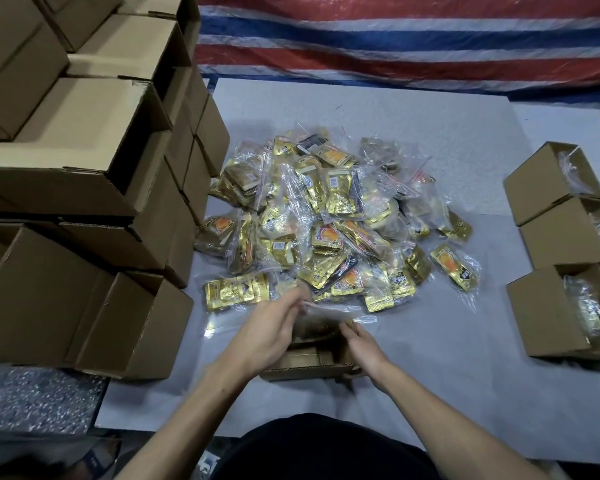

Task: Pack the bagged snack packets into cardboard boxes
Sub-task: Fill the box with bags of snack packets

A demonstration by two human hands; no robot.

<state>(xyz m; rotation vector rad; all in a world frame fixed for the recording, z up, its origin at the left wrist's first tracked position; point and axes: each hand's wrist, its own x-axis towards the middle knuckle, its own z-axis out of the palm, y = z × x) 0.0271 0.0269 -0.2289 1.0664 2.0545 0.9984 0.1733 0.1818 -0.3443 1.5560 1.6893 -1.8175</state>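
Note:
A heap of clear bags filled with gold snack packets (329, 216) lies in the middle of the grey sheet. In front of me sits a small open cardboard box (305, 370). My left hand (271, 332) pinches the top edge of a clear bag of snacks (321, 327) that lies partly inside the box. My right hand (362, 348) rests at the box's right side, fingers against the bag and flap. The bag's contents are blurred and mostly hidden by my hands.
Empty cardboard boxes (84, 161) are stacked high on the left. Three open boxes with bagged snacks inside (555, 306) stand at the right edge. A striped red, white and blue tarp (395, 39) hangs behind. Speckled floor (39, 396) shows at lower left.

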